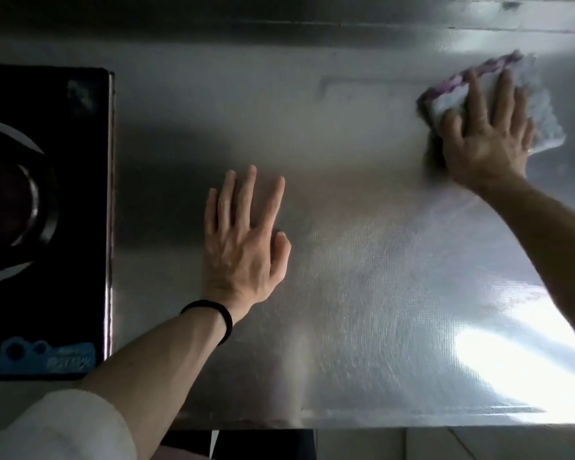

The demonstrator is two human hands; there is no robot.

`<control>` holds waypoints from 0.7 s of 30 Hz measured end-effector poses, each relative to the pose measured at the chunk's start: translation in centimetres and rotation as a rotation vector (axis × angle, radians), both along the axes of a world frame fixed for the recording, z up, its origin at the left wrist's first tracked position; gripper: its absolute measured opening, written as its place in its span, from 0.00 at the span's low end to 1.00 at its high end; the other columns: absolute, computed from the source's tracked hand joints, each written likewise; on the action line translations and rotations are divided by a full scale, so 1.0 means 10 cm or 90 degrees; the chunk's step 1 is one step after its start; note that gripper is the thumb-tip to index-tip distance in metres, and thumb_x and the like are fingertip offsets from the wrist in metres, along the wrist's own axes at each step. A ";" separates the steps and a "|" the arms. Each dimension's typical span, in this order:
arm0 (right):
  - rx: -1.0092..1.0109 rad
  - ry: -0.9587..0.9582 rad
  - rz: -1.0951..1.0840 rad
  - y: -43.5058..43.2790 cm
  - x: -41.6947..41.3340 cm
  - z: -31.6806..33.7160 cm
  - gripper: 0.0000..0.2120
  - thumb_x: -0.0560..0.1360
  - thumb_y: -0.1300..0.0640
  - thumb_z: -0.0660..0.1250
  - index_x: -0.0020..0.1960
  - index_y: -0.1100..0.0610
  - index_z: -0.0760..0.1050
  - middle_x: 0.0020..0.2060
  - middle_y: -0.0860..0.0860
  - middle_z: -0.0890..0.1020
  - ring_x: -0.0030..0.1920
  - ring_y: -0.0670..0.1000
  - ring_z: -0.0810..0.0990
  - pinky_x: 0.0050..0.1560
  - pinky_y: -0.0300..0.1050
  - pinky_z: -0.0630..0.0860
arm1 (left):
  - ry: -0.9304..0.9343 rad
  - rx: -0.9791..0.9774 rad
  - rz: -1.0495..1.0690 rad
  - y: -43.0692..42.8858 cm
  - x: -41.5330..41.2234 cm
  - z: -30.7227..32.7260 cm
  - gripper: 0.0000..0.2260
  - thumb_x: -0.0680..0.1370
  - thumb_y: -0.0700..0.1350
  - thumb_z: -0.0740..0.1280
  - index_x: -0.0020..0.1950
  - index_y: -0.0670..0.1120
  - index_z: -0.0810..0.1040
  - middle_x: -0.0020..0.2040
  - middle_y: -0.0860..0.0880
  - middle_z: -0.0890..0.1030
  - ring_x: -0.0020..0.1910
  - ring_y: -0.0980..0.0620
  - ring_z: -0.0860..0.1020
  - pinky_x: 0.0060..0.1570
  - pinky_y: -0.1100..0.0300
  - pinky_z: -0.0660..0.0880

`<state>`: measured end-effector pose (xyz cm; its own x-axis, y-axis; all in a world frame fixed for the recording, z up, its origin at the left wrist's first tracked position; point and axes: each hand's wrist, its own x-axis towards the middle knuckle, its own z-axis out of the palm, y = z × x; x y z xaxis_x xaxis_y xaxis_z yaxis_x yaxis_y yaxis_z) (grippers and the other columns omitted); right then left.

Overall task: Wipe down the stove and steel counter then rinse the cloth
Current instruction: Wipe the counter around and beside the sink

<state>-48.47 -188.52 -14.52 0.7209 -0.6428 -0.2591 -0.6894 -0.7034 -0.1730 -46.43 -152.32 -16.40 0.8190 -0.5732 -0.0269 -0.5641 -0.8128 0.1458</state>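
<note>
A steel counter (pixel 362 277) fills most of the view. At its far right lies a folded cloth (pixel 541 107), pale with a purple edge, and my right hand (pixel 488 134) presses flat on it with straight, spread fingers. My left hand (pixel 243 240) rests flat on the bare steel in the middle, fingers straight and pointing away from me; a black band circles its wrist. The black glass stove (pixel 80 227) sits at the left edge, with a round burner ring partly cut off by the frame.
A steel upstand (pixel 279 24) runs along the back of the counter. The counter's front edge (pixel 379 423) lies near the bottom, with dark space and pale floor below it. A blue label (pixel 47 356) sits on the stove's near corner.
</note>
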 end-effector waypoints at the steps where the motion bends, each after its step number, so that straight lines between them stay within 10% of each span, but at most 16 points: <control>1: 0.003 0.003 -0.028 -0.09 -0.05 0.00 0.31 0.80 0.35 0.44 0.82 0.36 0.45 0.84 0.52 0.43 0.84 0.59 0.42 0.81 0.66 0.42 | -0.002 -0.001 0.000 0.00 0.00 -0.01 0.33 0.79 0.54 0.59 0.85 0.53 0.58 0.85 0.40 0.57 0.83 0.35 0.55 0.81 0.37 0.51; 15: 0.003 -0.018 -0.220 3.30 -1.39 -0.01 0.34 0.80 0.42 0.57 0.84 0.41 0.49 0.84 0.56 0.47 0.84 0.62 0.46 0.80 0.66 0.48 | -0.016 -0.010 -0.005 0.00 -0.01 0.00 0.33 0.79 0.53 0.57 0.85 0.53 0.57 0.85 0.40 0.56 0.83 0.34 0.54 0.81 0.37 0.50; 21: 0.011 -0.028 -0.140 3.29 -1.68 -0.02 0.34 0.78 0.40 0.58 0.83 0.39 0.53 0.84 0.54 0.52 0.84 0.59 0.48 0.80 0.63 0.48 | -0.009 -0.002 0.002 0.00 -0.01 0.03 0.33 0.79 0.53 0.56 0.85 0.53 0.56 0.85 0.41 0.56 0.83 0.35 0.55 0.81 0.36 0.50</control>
<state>-65.23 -155.60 -14.73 0.5752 -0.7811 -0.2428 -0.8171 -0.5344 -0.2165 -46.53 -152.31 -16.12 0.8209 -0.5710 -0.0134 -0.5638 -0.8139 0.1406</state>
